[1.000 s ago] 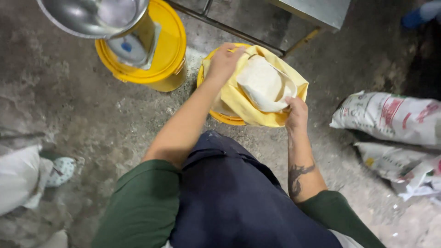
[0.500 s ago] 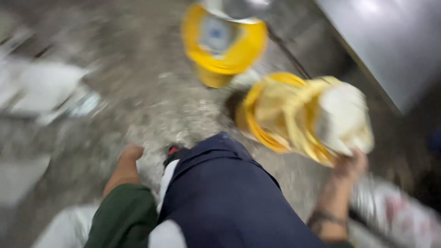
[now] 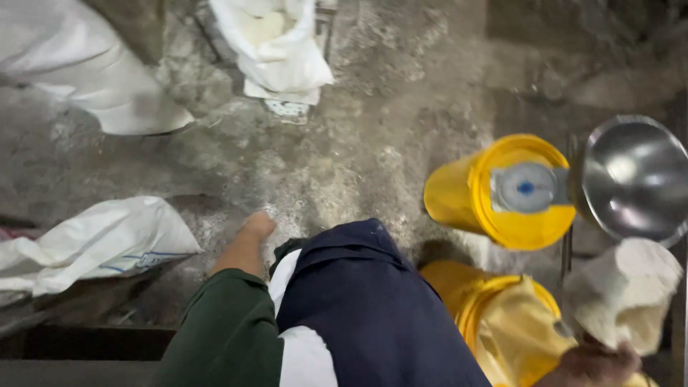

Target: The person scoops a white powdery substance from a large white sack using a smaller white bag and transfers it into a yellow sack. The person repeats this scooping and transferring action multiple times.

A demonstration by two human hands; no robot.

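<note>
My right hand (image 3: 598,362) is at the lower right edge, gripping a yellow bag (image 3: 519,330) that lines a yellow bucket (image 3: 444,276). A pale white lump (image 3: 623,294) bulges out of the bag just above that hand. My left hand (image 3: 256,228) hangs free over the dusty floor with its fingers curled in, holding nothing, in front of my dark blue apron (image 3: 365,301). A second yellow bucket with a round dial scale (image 3: 527,188) on it stands behind the bag. A shiny steel bowl (image 3: 634,175) sits to its right.
White sacks lie around: one at the left (image 3: 93,240), a big one at the top left (image 3: 79,64), an open one at the top middle (image 3: 276,43). The concrete floor (image 3: 358,136) is dusted with powder. A dark ledge (image 3: 79,344) runs along the bottom left.
My left hand has let go of the yellow bag and dropped to my side. My view swung left, so the buckets and bag moved to the right. My right hand still grips the bag.
</note>
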